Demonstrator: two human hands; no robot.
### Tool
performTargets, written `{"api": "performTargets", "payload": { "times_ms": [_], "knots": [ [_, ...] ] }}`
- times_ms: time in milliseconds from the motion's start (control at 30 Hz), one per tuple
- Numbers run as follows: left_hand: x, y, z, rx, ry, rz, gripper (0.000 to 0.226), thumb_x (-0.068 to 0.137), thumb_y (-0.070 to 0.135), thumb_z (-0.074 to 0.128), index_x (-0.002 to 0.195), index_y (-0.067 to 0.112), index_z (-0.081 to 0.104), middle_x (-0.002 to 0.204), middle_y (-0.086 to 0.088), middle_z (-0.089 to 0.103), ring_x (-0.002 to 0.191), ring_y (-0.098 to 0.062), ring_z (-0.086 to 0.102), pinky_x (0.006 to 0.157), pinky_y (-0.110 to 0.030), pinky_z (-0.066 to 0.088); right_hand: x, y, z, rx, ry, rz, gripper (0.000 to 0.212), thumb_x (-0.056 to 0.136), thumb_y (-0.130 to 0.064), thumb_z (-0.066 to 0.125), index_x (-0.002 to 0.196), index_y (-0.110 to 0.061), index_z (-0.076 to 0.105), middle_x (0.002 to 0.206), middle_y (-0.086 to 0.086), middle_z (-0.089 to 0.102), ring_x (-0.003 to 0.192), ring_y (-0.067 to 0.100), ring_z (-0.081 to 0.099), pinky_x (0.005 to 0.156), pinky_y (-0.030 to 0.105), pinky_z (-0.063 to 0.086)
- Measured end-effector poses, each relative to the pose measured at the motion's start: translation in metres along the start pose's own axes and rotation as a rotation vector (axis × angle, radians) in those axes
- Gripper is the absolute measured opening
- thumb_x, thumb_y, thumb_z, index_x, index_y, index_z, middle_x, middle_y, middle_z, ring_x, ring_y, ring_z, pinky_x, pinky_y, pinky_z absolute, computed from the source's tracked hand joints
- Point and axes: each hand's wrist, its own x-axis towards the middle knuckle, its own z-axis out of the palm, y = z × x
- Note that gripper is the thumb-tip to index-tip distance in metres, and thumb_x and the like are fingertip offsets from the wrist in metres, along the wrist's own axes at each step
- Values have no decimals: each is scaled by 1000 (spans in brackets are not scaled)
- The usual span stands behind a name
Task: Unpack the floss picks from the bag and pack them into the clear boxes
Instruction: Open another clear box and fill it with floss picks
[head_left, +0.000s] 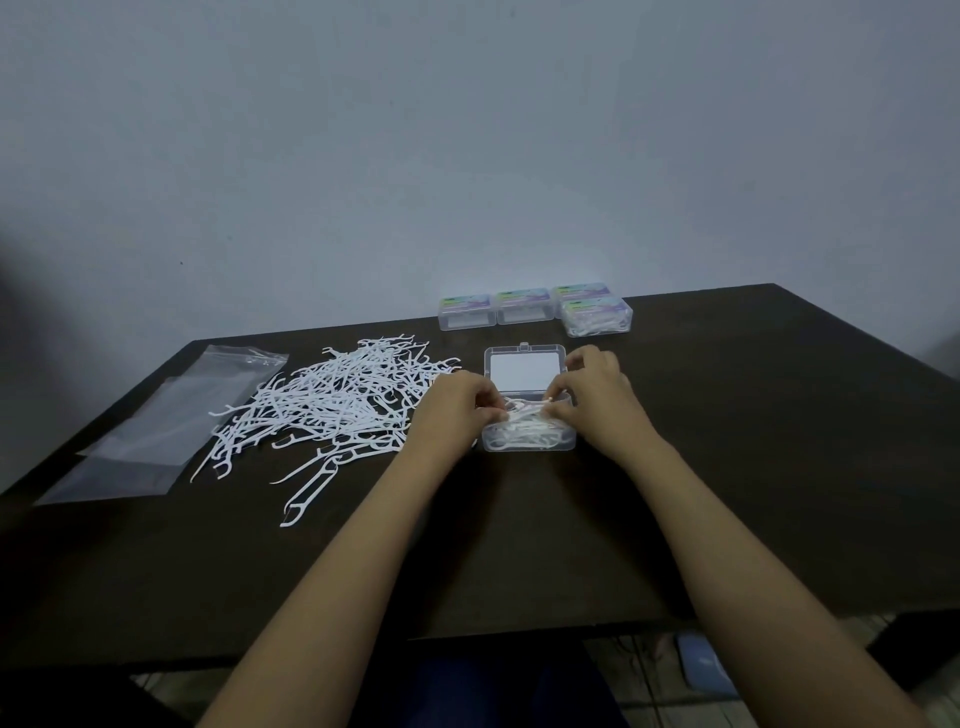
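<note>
White plastic floss picks (332, 400) lie heaped on a dark wooden surface (727, 441) in the head camera's view, a flat clear bag (171, 415) just to their left. Right of the heap stands an open clear box (527, 441), its hinged lid (524, 371) laid back toward the wall and its tray partly filled with picks. Both bare forearms reach in from the near edge. The left hand (454, 410) and right hand (592, 395) meet over the tray, each grip narrow, fingertips pinching opposite ends of a small bundle of picks (524, 410) held at the tray's rim. Along the far edge sit four closed boxes with coloured labels: two side by side (466, 312) (523, 306), and a further pair (597, 314) at the right, one overlapping the other, the nearer one showing white picks inside. Below the surface's near edge, a blue slipper (701, 665) rests on the floor
</note>
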Motion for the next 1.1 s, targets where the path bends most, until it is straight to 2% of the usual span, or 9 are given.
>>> {"api": "performTargets", "payload": {
  "times_ms": [100,167,267,367,533,633,733,833,1100],
  "knots": [
    [-2,1,1,31,17,8,21,87,23,63,96,8,73,95,-8,70,80,-17,58,70,-24,38,0,2,-1,40,34,-8,20,86,-26,63,104,-19,69,132,4,39,125,20,30,101,35,30],
    [-4,0,-2,-13,13,12,23,88,25,61,99,9,73,96,-6,71,73,-11,53,65,-19,33,0,4,-1,60,17,5,23,86,-25,63,108,-21,67,133,4,39,126,20,29,102,35,30],
    [-6,-4,-7,-42,0,-15,23,83,21,68,102,9,71,96,0,67,73,-7,50,63,-14,31,0,7,-2,107,13,39,23,87,-25,62,109,-20,67,132,4,40,127,20,28,102,36,30],
    [-7,-8,-11,-43,0,-72,26,79,14,71,104,7,69,96,-6,65,78,-9,50,61,-11,31,0,8,-2,126,-11,63,24,90,-29,58,107,-17,68,128,7,42,124,21,31,102,39,31],
    [-6,-7,-10,-64,26,-83,16,79,7,69,95,5,71,93,-9,70,78,-9,56,69,-14,37,-1,3,-3,172,-21,84,37,94,-39,46,102,-12,69,124,10,46,121,22,36,101,42,36],
    [-6,-4,-9,-122,117,-71,12,78,4,68,89,5,73,86,-9,70,73,-11,56,61,-13,39,-2,2,-5,198,0,81,31,89,-40,55,99,-14,70,121,8,46,120,21,37,101,40,38],
    [-6,-2,-13,-179,193,-73,10,77,2,67,85,6,73,77,-5,67,64,-6,54,56,-4,39,-4,3,-4,160,-47,41,18,84,-29,65,97,-17,71,120,6,45,119,20,36,101,38,38],
    [-6,-1,-19,-221,219,-64,10,79,1,66,85,6,73,74,-1,63,62,2,51,56,-1,38,-2,3,-1,157,-37,37,15,84,-24,66,94,-16,71,120,5,46,119,19,37,100,37,39],
    [-6,6,-15,-356,284,-79,9,79,5,68,85,9,73,73,2,64,64,0,54,57,-2,39,1,2,1,172,-36,61,19,86,-29,63,97,-14,69,124,6,44,122,20,35,103,39,36]
  ]
}}
